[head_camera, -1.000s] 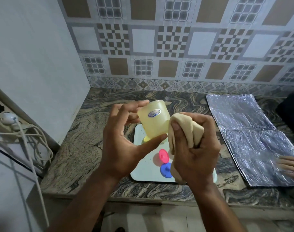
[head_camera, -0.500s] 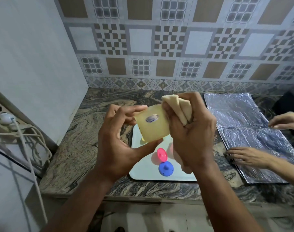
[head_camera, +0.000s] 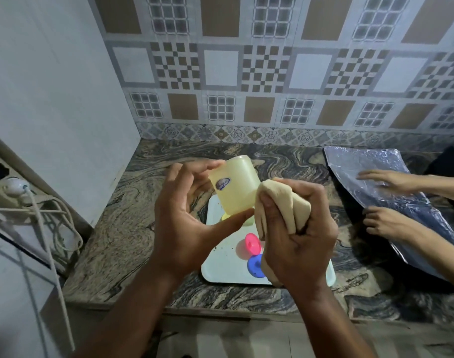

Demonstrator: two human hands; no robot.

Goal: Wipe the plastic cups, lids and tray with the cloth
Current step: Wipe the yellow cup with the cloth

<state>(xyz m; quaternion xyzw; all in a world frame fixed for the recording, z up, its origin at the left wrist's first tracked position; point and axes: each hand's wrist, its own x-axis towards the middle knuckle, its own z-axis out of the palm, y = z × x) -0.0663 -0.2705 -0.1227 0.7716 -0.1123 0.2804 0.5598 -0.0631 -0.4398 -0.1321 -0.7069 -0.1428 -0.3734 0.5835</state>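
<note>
My left hand (head_camera: 184,223) grips a pale yellow plastic cup (head_camera: 236,184) with a blue oval label, held above the counter between fingers and thumb. My right hand (head_camera: 298,236) grips a bunched beige cloth (head_camera: 280,200) pressed against the cup's right side. Below them lies a white tray (head_camera: 220,264) carrying a pink lid (head_camera: 252,242), a blue lid (head_camera: 254,264) and a yellow lid (head_camera: 225,217), all partly hidden by my hands.
The tray sits on a marbled stone counter (head_camera: 132,228) near its front edge. Another person's two hands (head_camera: 391,200) rest on a foil sheet (head_camera: 362,164) at the right. A socket with white cables (head_camera: 21,192) hangs on the left wall.
My right hand moved the cloth from the cup's upper end down its right side. The cup tilted more upright. The other person's hands shifted on the foil.
</note>
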